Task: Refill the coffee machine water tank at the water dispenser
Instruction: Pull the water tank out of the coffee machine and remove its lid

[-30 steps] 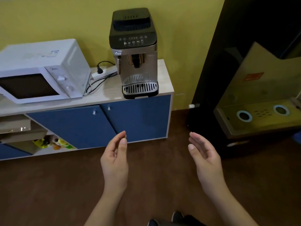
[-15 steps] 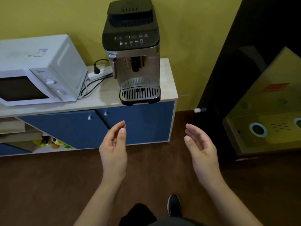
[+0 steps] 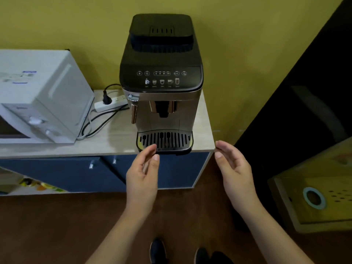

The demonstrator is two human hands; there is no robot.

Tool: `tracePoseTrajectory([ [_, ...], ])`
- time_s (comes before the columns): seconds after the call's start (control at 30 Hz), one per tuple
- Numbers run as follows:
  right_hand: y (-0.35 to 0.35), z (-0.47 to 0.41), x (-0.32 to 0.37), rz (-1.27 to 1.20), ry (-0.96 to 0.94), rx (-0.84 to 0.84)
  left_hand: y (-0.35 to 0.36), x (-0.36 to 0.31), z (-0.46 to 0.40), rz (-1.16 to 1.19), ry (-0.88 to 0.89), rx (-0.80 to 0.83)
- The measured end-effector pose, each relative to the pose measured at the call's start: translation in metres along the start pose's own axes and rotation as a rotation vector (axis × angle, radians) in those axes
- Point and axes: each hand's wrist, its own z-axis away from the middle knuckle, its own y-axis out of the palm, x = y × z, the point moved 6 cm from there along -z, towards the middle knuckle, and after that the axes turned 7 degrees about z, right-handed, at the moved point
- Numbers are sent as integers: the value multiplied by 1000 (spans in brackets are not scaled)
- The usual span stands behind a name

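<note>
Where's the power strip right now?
In the head view the white power strip lies on the wooden cabinet top against the yellow wall, between the microwave on its left and the coffee machine on its right, with a black plug in it.

The coffee machine (image 3: 162, 88) is black on top with a silver front and a dark slotted grille. Beside it sits a white microwave (image 3: 38, 96). The cabinet (image 3: 57, 174) has blue doors under a pale wood-grain top. Mustard-yellow wall (image 3: 76, 21), brown floor (image 3: 57, 225).
</note>
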Motion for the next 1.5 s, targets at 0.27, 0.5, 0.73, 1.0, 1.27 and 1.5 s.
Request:
tracePoseTrajectory([
  [0.27, 27, -134, 9, 273, -29, 168, 73, 34, -52, -212, 38, -10],
  [0.5, 56, -195, 9, 462, -170, 278, 134, 76, -103, -281, 42, -74],
  [0.73, 61, -213, 26, 594, -296, 270, 157, 90, -135, -330, 98, -201],
  [1.0, 75, -213, 16, 637, -299, 255, 160, 95, -138, -410, 160, -249],
  [1.27, 77, -202, 23, 645, -273, 210, 156, 91, -134, -468, 152, -176],
  [1.5, 76, -205, 24, 747, -297, 181, 158, 87, -134, -479, 117, -166],
])
